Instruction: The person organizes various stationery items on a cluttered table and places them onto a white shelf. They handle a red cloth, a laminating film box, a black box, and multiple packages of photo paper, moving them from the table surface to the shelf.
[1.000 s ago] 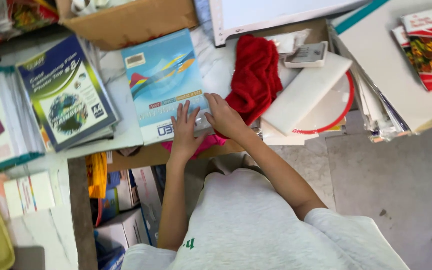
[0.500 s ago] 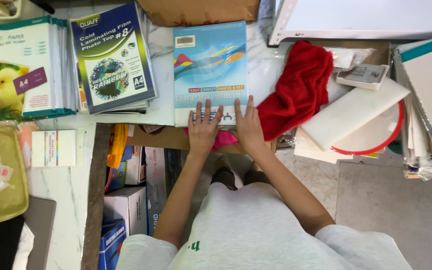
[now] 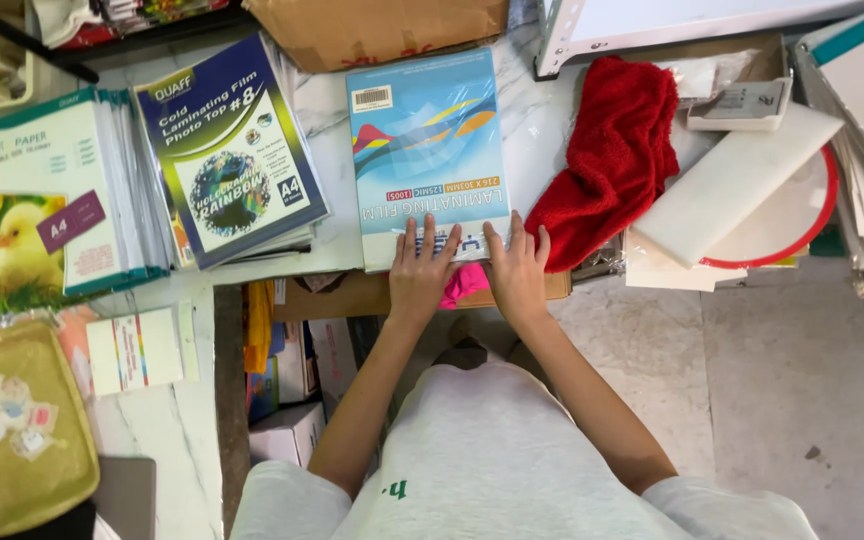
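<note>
Fingers of the left hand (image 3: 420, 272) are spread flat, released, pressed on the near edge of the blue film pack (image 3: 427, 155); nothing is grasped. Fingers of the right hand (image 3: 515, 270) are likewise laid open on the pack's near right corner, palm down, not clenched. The blue film pack is lain flat on the marble counter (image 3: 542, 130), its near edge overhanging slightly. A pink item (image 3: 464, 283) is seen just beneath that edge, between the wrists. A red cloth (image 3: 612, 160) is bunched just right of the pack, touching the right hand's outer fingers. A dark-blue film pack (image 3: 232, 150) is stacked left of the pack. A cardboard box (image 3: 377, 28) is placed beyond it.
</note>
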